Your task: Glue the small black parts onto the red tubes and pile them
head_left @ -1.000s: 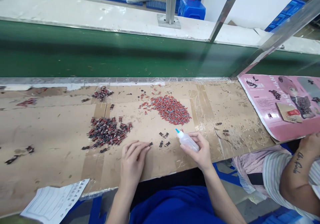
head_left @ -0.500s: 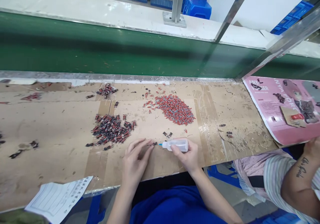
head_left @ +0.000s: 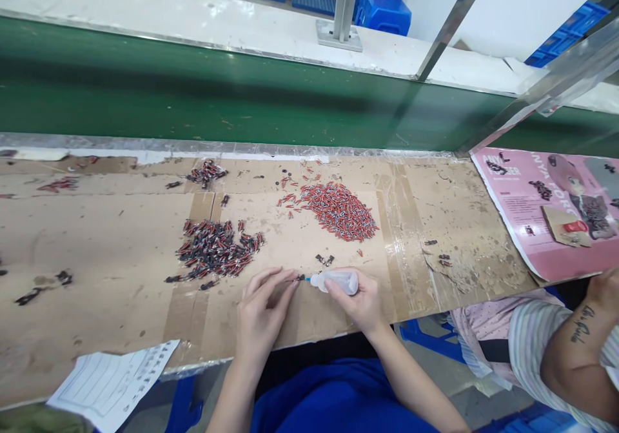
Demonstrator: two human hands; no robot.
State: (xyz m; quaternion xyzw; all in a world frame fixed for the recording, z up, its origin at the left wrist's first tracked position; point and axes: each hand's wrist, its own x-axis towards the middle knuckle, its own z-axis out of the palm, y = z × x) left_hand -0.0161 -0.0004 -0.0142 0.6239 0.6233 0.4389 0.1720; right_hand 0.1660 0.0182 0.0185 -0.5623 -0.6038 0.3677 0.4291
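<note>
- Pinching one small dark part (head_left: pixel 300 278) just in from the near edge of the bench (head_left: pixel 120 246), my left hand (head_left: pixel 261 307) has thumb and fingertips closed on it; most of the part is hidden.
- My right hand (head_left: pixel 362 297) is wrapped around one squeeze bottle (head_left: pixel 342 282): translucent, whitish, narrowing to a blue tip aimed leftward at the part. Whether the tip touches it, I cannot tell.
- Just past the bottle, a little farther from the near edge, two loose dark parts (head_left: pixel 329 261) lie close together.
- Toward the bench's right, well apart from my hands, I count three small pieces (head_left: pixel 430 242).
- Beyond my left hand sits one black-and-red pile (head_left: pixel 213 252), its pieces too many to count.
- Nearer the far edge, right of that, spreads one red-and-grey pile (head_left: pixel 338 213), roughly oval, also uncountable, with strays on its left.
- Close to the far edge, leftward, is one smaller cluster (head_left: pixel 207 172) of dark and red pieces.
</note>
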